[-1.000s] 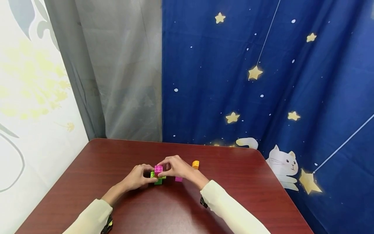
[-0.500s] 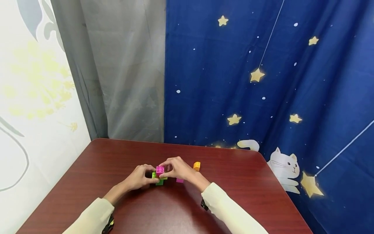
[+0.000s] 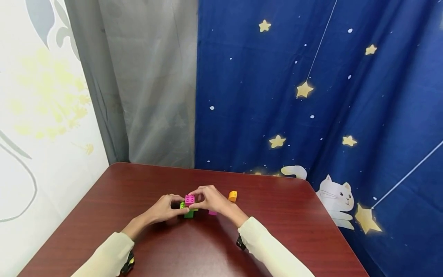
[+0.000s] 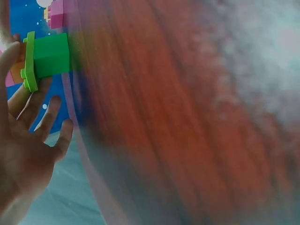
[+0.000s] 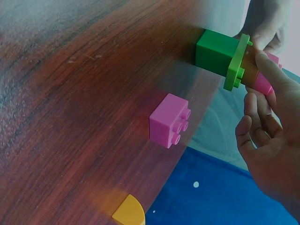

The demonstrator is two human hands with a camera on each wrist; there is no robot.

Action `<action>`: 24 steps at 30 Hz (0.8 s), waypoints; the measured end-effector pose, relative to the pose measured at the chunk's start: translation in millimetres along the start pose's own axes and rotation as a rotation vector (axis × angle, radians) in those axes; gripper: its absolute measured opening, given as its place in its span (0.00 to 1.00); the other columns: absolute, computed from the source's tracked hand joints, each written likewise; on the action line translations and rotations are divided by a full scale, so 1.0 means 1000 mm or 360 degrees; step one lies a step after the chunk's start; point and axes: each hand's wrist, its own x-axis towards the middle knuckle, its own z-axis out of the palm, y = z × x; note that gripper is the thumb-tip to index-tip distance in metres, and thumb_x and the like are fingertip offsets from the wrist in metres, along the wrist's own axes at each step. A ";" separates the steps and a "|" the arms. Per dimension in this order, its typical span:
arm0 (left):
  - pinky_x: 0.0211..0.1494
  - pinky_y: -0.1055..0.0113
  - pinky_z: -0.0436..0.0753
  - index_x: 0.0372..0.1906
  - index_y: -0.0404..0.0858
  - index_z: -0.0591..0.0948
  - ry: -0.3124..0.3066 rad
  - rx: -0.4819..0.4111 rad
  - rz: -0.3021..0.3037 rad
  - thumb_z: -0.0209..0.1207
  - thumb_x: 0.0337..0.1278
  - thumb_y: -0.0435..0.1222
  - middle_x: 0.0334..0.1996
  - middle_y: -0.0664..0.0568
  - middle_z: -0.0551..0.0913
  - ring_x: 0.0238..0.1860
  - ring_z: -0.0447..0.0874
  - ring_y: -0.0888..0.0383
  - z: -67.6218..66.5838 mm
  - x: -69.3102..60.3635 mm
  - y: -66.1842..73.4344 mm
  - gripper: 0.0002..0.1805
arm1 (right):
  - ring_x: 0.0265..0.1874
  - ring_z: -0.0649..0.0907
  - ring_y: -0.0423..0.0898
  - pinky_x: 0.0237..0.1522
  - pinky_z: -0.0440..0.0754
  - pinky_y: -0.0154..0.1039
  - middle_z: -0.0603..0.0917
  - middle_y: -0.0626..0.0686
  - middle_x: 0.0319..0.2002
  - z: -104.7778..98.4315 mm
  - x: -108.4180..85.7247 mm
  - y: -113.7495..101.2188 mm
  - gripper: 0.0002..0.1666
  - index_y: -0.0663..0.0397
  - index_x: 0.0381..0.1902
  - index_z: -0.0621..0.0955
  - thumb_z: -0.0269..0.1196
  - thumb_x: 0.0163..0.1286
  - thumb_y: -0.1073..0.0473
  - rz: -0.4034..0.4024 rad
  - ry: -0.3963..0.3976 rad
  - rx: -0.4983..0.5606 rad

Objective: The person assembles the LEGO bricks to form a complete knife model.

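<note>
A stack of toy building bricks stands on the table between both hands. At its base is a green brick (image 5: 216, 52), topped by a lime plate (image 5: 237, 63). An orange brick (image 5: 250, 66) comes above that, and a pink brick (image 3: 189, 198) forms the top. From the left side my left hand (image 3: 163, 209) grips the stack, thumb in front and fingers behind. My right hand (image 3: 209, 200) pinches the upper bricks between thumb and fingers from the right. Parts of the orange brick are hidden by the fingers.
A separate pink brick (image 5: 168, 119) lies on the brown table (image 3: 277, 227), under the right wrist in the head view. Farther right is a yellow-orange curved brick (image 3: 233, 196). A blue curtain with stars (image 3: 249, 96) hangs behind the table.
The head view has shifted slightly. Both hands keep their hold on the stack and have barely moved; the loose bricks stay where they were.
</note>
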 end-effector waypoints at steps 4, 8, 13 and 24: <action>0.53 0.53 0.83 0.54 0.43 0.89 0.0010 -0.0017 0.0006 0.64 0.69 0.55 0.47 0.57 0.88 0.49 0.83 0.57 -0.001 0.000 0.000 0.22 | 0.31 0.81 0.40 0.32 0.75 0.21 0.89 0.49 0.37 0.000 0.000 0.001 0.23 0.46 0.55 0.89 0.78 0.62 0.50 0.0000 0.0027 -0.0026; 0.52 0.56 0.82 0.53 0.44 0.89 0.0013 -0.0021 0.0004 0.62 0.71 0.54 0.47 0.58 0.88 0.48 0.82 0.59 -0.002 0.000 0.000 0.21 | 0.32 0.83 0.41 0.31 0.76 0.21 0.88 0.48 0.36 0.001 0.001 0.002 0.23 0.46 0.55 0.89 0.78 0.63 0.49 0.0008 0.0038 -0.0033; 0.55 0.54 0.82 0.55 0.43 0.89 -0.0007 -0.0075 -0.0056 0.59 0.74 0.54 0.49 0.56 0.88 0.51 0.83 0.57 -0.003 -0.001 0.000 0.22 | 0.31 0.81 0.39 0.30 0.75 0.22 0.87 0.46 0.36 0.002 0.000 0.000 0.24 0.45 0.55 0.89 0.78 0.62 0.47 0.0045 0.0033 -0.0034; 0.54 0.61 0.85 0.66 0.43 0.82 0.0064 -0.0303 -0.0037 0.63 0.72 0.50 0.53 0.51 0.87 0.53 0.87 0.51 -0.002 0.000 -0.001 0.25 | 0.32 0.81 0.39 0.32 0.75 0.22 0.87 0.47 0.36 0.004 -0.001 0.002 0.24 0.47 0.54 0.89 0.78 0.61 0.48 0.0049 0.0049 -0.0004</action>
